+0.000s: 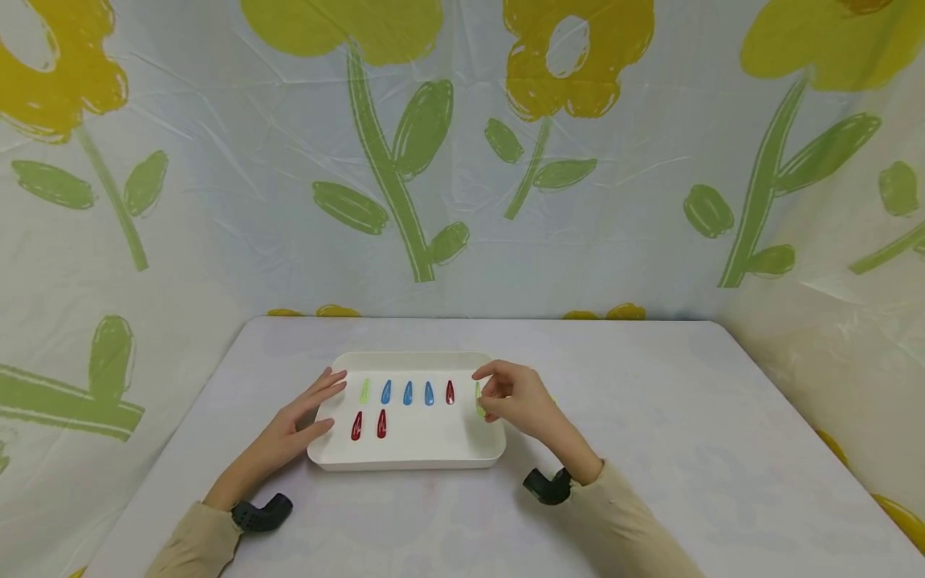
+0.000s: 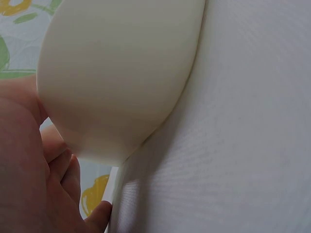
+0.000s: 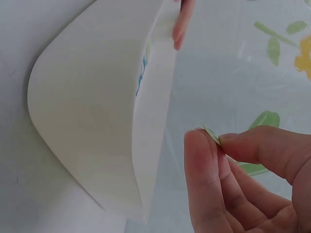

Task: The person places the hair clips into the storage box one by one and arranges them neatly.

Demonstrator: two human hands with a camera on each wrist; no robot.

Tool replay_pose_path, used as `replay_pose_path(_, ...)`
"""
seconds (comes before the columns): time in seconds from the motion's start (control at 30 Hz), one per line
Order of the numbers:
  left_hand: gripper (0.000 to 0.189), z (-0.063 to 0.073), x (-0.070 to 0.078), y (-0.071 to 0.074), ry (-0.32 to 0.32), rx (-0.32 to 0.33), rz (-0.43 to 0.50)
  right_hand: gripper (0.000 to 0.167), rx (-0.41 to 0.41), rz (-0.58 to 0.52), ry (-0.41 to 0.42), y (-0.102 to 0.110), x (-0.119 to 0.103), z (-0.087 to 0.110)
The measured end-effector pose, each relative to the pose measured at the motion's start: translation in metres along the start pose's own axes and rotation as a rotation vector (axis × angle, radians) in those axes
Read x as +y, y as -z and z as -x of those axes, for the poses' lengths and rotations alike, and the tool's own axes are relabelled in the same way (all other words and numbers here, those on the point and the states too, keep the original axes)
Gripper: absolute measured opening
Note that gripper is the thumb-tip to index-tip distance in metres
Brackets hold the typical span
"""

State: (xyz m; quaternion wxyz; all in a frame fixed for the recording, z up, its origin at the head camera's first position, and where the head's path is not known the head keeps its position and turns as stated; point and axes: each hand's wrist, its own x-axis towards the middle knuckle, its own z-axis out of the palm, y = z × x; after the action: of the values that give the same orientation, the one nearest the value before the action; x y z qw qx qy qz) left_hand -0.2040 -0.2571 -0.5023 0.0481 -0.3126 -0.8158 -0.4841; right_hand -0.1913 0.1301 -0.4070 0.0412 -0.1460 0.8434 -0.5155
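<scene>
Between the thumb and index finger of my right hand [image 1: 519, 399], a light green snap hair clip [image 3: 212, 136] is pinched over the right end of a white tray [image 1: 433, 449]. My left hand [image 1: 292, 425] rests at the tray's left end, its fingers extended over the rim. Inside the tray, a row runs from another light green hair clip [image 1: 364, 391] past three blue hair clips [image 1: 408, 392] to a red hair clip [image 1: 450, 392]. Two more red hair clips [image 1: 381, 424] lie in front, toward the left.
The tray stands on a pale table [image 1: 636, 417], its raised rim running all around. Behind the table hangs a white curtain [image 1: 614, 257] printed with yellow flowers and green leaves, continuing along both sides. Each wrist wears a black band piece [image 1: 262, 514].
</scene>
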Motion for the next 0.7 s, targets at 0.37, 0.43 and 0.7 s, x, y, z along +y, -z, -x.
replay_pose_path(0.37,0.055,0.0,-0.002,0.0,0.001,0.001,-0.006,0.024,-0.003,-0.01,0.027,-0.005,-0.005,-0.008)
replay_pose_path(0.43,0.055,0.0,-0.001,0.0,0.008,0.002,-0.001,0.024,-0.001,-0.015,0.035,-0.006,-0.006,-0.01)
replay_pose_path(0.7,0.055,0.0,0.001,0.0,-0.003,-0.001,0.004,0.024,-0.001,-0.013,0.022,-0.012,-0.014,-0.018)
